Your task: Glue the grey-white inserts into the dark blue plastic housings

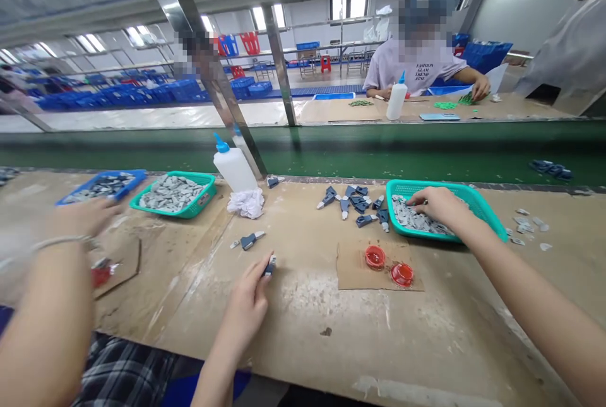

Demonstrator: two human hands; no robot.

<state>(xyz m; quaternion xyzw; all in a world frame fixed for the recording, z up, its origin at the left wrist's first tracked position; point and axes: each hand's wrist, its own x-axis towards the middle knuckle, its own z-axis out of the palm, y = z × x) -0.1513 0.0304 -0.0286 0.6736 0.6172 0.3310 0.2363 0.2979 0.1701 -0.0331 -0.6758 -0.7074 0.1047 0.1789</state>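
Small dark blue part (269,265): pinched up just over the tabletop (303,344), one end poking out past the fingers.
Left hand (247,303): grip clenched on the small dark blue part, thumb and fingers close around it.
Right hand (440,205): fingers down among the gray pieces (416,219); no way to tell if the grip is clenched on one or loose.
Teal plastic basket (483,205): right under the right hand, on the tabletop, filled with the gray pieces.
Dark blue parts (353,202): a loose heap just left of the basket.
Lone part (249,241): flat on the tabletop, a little above the left hand, with a pale tip.
Round red caps (375,257): two, side by side on brown cardboard (355,274), near the basket.
White squeeze bottle (234,167): blue tip, standing by crumpled white tissue (246,203).
Co-worker's hand (80,218): off to the left, bracelet on the wrist, near a second teal basket (173,212).
Green belt (303,148): running along the far side of the tabletop, with another person (416,63) working past it.
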